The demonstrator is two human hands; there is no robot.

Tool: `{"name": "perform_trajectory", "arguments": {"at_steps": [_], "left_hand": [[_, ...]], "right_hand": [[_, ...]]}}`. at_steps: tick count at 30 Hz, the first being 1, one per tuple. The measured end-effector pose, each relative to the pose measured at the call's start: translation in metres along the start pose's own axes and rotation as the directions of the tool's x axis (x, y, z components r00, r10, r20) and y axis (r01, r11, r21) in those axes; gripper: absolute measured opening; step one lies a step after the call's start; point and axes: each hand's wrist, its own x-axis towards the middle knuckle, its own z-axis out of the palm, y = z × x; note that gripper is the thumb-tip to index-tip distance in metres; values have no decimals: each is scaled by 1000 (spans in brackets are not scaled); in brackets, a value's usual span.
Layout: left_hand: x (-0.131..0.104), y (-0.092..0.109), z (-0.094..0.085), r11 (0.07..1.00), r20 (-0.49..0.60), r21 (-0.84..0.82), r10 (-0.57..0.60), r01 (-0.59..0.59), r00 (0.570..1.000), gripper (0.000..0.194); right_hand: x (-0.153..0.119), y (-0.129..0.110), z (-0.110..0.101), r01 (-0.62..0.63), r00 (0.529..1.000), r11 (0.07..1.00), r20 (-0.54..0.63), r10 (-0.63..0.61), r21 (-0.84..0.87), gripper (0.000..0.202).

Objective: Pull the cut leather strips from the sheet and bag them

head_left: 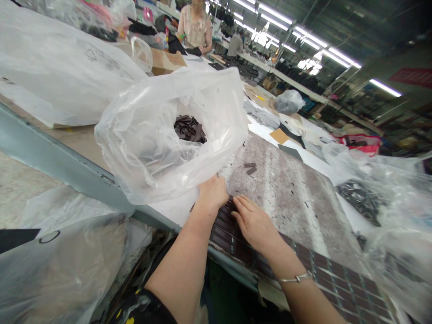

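Observation:
A dark brown sheet (221,231), scored into rows of narrow strips, lies along the front edge of the table. My left hand (214,194) is closed at the sheet's far left end, its knuckles up; whatever its fingers pinch is hidden. Close beside it, my right hand (253,222) rests on the sheet with fingers stretched out. Just beyond both hands stands a large clear plastic bag (145,135), its mouth wide open, with many small dark brown pieces (189,129) inside. A few loose brown pieces (250,168) lie on the worn grey board (286,189).
More clear plastic bags (401,261) with dark contents lie at the right. A big white plastic bag (60,67) covers the table's left. Another filled bag (77,270) sits below the edge. A person (195,27) works across the table.

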Motion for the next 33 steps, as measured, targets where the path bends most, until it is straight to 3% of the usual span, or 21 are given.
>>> {"name": "perform_trajectory", "arguments": {"at_steps": [6, 10, 13, 15, 18, 21, 25, 29, 33], "left_hand": [[-3, 1, 0, 1000, -26, -20, -9, 9, 1000, 31], [-7, 5, -3, 989, -58, -51, 135, -138, 989, 21], [-9, 12, -3, 971, 38, -38, 235, -234, 971, 15], [-10, 16, -3, 969, 77, -10, 247, -247, 966, 18], [-9, 19, -2, 967, 92, 19, 252, -254, 963, 21], [-8, 19, -2, 967, 91, 28, 249, -252, 964, 22], [-7, 19, -2, 967, 71, 38, 249, -252, 966, 20], [-7, 23, 0, 959, 66, 40, 277, -280, 959, 20], [-7, 27, 2, 938, 79, 15, 345, -347, 935, 20]], "right_hand": [[-6, -29, 17, -116, 992, 993, 49, 117, -29, 59], [-2, -24, 7, -138, 989, 987, 62, 133, 79, 59], [3, 7, -3, -170, 983, 942, 114, 142, 290, 44], [13, 39, -8, -259, 966, 885, 82, 247, 387, 39], [38, 88, -7, -341, 921, 893, -88, 380, 294, 34], [65, 124, 3, -380, 915, 920, -110, 389, 92, 35], [86, 149, 21, -305, 952, 947, -15, 305, -105, 40], [91, 162, 24, -208, 977, 963, 17, 214, -170, 27], [88, 163, 17, -265, 963, 948, -6, 268, -179, 13]]}}
